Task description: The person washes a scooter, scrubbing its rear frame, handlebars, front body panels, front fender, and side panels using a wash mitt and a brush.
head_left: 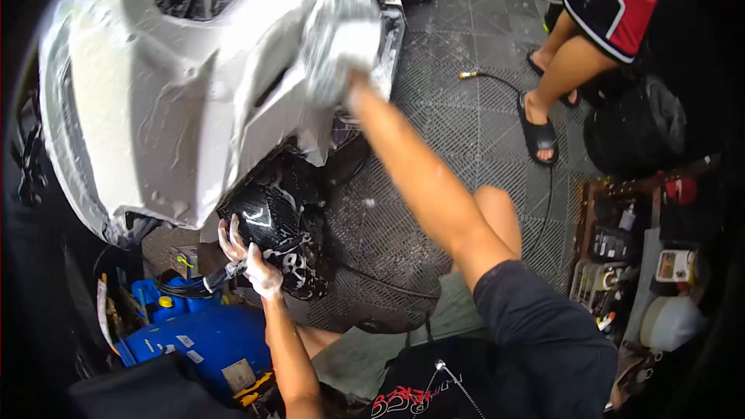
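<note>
A white motor scooter's body (174, 70), streaked with soap suds, fills the upper left of the head view. My right hand (358, 81) reaches up to its side panel, smeared by motion. Around that hand is a blurred grey-white soapy wash mitt (341, 35), which hides the fingers. My left hand (252, 260) is coated in foam, with its fingers apart, beside the wet black front fender (268, 213). Whether those fingertips touch the fender I cannot tell. A skull print (293, 264) shows on the black part below it.
A blue drum (206, 341) stands at lower left. Another person in black slides (539, 128) stands at upper right, near a black hose (497, 79) on the grey floor tiles (450, 132). At right are a black bucket (632, 136) and a shelf (586, 225) of bottles.
</note>
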### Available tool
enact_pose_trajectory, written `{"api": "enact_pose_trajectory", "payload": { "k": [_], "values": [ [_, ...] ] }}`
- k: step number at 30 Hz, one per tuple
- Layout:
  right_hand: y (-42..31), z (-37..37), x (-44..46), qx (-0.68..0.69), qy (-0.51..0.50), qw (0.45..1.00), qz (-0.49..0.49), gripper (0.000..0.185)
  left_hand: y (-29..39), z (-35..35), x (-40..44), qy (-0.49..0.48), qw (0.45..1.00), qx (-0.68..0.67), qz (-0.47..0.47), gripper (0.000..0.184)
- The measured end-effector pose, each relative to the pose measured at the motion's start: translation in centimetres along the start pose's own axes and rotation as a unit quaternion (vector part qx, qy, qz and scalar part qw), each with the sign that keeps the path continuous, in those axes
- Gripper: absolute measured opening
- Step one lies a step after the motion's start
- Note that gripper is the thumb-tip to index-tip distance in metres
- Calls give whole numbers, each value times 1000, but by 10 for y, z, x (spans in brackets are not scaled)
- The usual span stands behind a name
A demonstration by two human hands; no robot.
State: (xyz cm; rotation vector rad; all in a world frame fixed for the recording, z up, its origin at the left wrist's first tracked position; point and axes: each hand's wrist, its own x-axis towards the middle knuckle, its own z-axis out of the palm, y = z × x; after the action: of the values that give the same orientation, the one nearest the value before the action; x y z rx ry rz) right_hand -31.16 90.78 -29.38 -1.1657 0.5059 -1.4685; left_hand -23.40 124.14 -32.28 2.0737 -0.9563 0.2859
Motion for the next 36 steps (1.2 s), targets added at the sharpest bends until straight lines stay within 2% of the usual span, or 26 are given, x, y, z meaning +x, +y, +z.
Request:
{"api": "enact_pose_trajectory", "payload": {
  "k": [2, 4, 9, 12, 14, 15, 17, 18, 19, 20, 21, 22, 25, 31, 36],
  "values": [
    [-3, -8, 52, 33, -11, 999, 38, 72, 13, -7, 3, -14, 995, 97, 36, 66],
    [0, -2, 54, 31, -29, 998, 44, 73, 28, -10, 5, 0, 992, 125, 22, 73],
    [11, 14, -36, 40, -70, 995, 57, 78, 15, -1, 2, 53, 998, 29, 16, 77],
    [-3, 2, -31, 165, -107, 974, 110, 80, -3, -3, 3, 48, 997, 42, 35, 80],
    [-20, -12, -16, 302, -155, 926, 165, 82, 0, -4, 2, 47, 998, 20, 30, 81],
    [-25, -23, -9, 365, -186, 891, 195, 82, -36, 5, -1, 26, 998, 33, 47, 81],
    [-6, -28, -22, 467, -259, 797, 284, 48, -2, -5, 1, 34, 994, 75, 69, 74],
    [-7, -26, -29, 432, -237, 832, 256, 48, 15, -12, 0, 38, 992, 95, 80, 70],
    [-10, -16, -35, 390, -213, 861, 247, 48, 5, -8, 0, 18, 991, 121, 50, 68],
    [-13, -6, -36, 263, -172, 933, 175, 48, 22, -15, 2, 13, 993, 108, 51, 66],
    [-15, 2, -30, 128, -128, 977, 116, 48, 24, -14, 1, 15, 993, 109, 38, 65],
    [-20, 8, -18, 57, -96, 991, 77, 48, 19, -13, 2, 20, 996, 79, 39, 62],
    [-33, 17, 40, -33, -55, 998, 26, 48, 18, -15, 4, 15, 996, 88, 32, 63],
    [-55, 40, 133, -79, -94, 991, 51, 48, 13, -15, 4, 24, 998, 58, 27, 64],
    [-79, 51, 124, -116, -80, 989, 46, 48, 12, -20, 6, -5, 998, 64, -7, 62]
  ]
}}
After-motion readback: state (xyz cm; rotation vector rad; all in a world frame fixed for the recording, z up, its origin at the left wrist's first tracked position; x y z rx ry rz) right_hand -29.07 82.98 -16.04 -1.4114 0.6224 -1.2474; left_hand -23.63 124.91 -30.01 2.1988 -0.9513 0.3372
